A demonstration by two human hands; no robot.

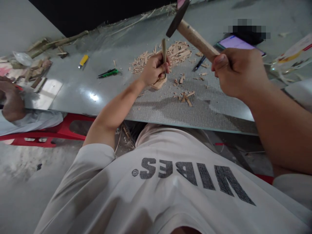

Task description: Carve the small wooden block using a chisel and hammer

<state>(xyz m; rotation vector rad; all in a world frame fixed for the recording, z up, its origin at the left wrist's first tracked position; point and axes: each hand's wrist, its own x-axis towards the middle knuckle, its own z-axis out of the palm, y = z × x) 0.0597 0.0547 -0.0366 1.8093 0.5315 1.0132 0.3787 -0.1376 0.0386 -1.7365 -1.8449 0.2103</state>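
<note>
Left grip (153, 69) pinches a chisel-like tool (164, 48) nearly upright on a wood block (159, 84) on the table (109, 92); the right grip (240, 72) clasps a raised hammer (196, 38). A glancing blow could catch the pinching fingers, and a loosely pinned block could skid. It looks pale and flat, partly hidden, shavings (180, 52) heaped beyond.

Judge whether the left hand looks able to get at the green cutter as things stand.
Probably not just yet: the left hand is busy gripping the chisel-like tool. Otherwise the way looks free, the green cutter lying uncovered on the tabletop.
</note>
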